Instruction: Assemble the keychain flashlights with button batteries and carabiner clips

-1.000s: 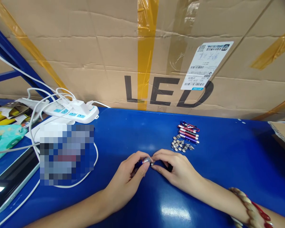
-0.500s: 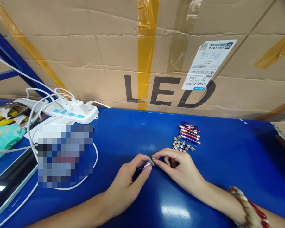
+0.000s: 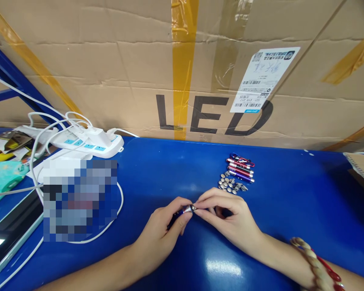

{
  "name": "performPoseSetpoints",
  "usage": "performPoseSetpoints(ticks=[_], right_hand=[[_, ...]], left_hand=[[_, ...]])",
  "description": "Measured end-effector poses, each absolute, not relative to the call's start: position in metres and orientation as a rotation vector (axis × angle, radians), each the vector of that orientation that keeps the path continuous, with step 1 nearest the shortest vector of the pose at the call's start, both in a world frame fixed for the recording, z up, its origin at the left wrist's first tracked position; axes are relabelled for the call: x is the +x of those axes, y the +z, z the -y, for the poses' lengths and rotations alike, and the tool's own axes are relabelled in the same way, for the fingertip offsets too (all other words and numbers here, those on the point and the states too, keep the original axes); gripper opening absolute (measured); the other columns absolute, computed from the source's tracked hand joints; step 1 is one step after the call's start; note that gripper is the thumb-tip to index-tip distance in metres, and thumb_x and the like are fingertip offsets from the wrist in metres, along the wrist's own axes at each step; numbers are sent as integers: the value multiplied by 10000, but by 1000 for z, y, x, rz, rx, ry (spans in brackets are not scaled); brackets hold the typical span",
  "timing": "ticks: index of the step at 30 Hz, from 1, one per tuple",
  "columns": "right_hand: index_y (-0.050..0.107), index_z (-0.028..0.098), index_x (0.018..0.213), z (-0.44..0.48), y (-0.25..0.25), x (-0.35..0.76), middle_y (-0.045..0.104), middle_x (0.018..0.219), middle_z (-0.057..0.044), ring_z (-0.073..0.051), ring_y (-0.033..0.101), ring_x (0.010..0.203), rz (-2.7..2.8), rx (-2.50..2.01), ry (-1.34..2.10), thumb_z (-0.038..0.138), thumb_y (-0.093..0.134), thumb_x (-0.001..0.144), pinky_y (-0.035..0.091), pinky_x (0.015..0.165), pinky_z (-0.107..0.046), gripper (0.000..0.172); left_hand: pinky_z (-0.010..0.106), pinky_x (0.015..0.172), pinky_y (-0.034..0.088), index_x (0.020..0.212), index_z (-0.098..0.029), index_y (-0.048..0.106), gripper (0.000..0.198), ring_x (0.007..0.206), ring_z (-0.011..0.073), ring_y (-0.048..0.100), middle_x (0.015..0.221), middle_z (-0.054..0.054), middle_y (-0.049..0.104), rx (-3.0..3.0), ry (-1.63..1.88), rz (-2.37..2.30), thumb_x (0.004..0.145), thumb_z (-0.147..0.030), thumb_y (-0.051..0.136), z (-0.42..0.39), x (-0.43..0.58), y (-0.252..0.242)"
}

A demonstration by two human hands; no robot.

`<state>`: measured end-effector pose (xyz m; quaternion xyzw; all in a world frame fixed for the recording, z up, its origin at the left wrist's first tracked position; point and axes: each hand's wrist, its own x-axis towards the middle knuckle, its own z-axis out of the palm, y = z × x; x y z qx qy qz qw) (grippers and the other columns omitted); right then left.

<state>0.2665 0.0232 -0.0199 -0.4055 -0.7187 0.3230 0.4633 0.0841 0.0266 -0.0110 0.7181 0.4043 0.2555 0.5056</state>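
Observation:
My left hand (image 3: 164,228) is closed around a small dark blue penlight tube (image 3: 176,217), its threaded silver end pointing right. At that end, the thumb and fingertips of my right hand (image 3: 227,210) pinch a small shiny button cell (image 3: 194,207), which meets the tube's mouth. Whether it sits inside the mouth is hard to make out. Beyond my right hand lies a cluster of silver button cells (image 3: 229,182). Just behind them, several slim red, black and purple penlights (image 3: 240,170) with cords lie side by side.
A large cardboard box (image 3: 133,72) stands along the back of the blue table (image 3: 157,165). On the left are a white power strip (image 3: 109,146) with tangled cables, a phone (image 3: 15,230) and a pixelated patch. A brown carton (image 3: 362,169) stands at the right edge.
My right fingertips have brought the button cell closer, from just beside the tube's end to touching it. The whole view has shifted slightly.

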Motion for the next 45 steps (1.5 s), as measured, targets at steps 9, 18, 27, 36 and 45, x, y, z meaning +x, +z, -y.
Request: performPoseSetpoints(ticks=[9, 18, 27, 36, 45], right_hand=[[661, 198, 921, -24, -25, 267, 561, 907, -38, -49, 448, 529, 1932, -901, 792, 173, 575, 845, 411, 447, -189, 118], [521, 185, 1117, -20, -24, 268, 609, 962, -54, -93, 576, 626, 2225, -1130, 355, 222, 514, 877, 481, 512, -201, 244], [556, 8, 1226, -6, -29, 261, 488, 1294, -289, -398, 476, 1183, 2312, -1606, -731, 331, 429, 883, 497, 821, -482, 488], [644, -23, 1100, -1, -39, 260, 621, 1115, -283, -351, 624, 1002, 2385, -1484, -885, 214, 353, 916, 519, 784, -425, 418], [655, 122, 1073, -12, -25, 264, 696, 1034, -84, -185, 625, 896, 2455, -981, -65, 89, 307, 929, 534, 727, -292, 378]], left_hand=[[211, 551, 343, 879, -184, 542, 202, 545, 113, 452, 594, -58, 453, 1745, 626, -974, 932, -281, 374, -25, 84, -13], [229, 576, 331, 894, -191, 490, 209, 569, 121, 431, 607, -56, 442, 1695, 678, -1026, 949, -316, 331, -23, 85, -11], [238, 571, 323, 919, -198, 481, 199, 572, 123, 415, 598, -59, 427, 1642, 684, -1050, 949, -327, 332, -23, 85, -10], [238, 571, 325, 944, -200, 487, 198, 573, 123, 423, 599, -59, 428, 1633, 667, -1053, 947, -333, 341, -23, 85, -10], [238, 543, 323, 915, -195, 487, 215, 564, 125, 407, 601, -56, 415, 1631, 663, -1049, 934, -370, 362, -23, 85, -10]])
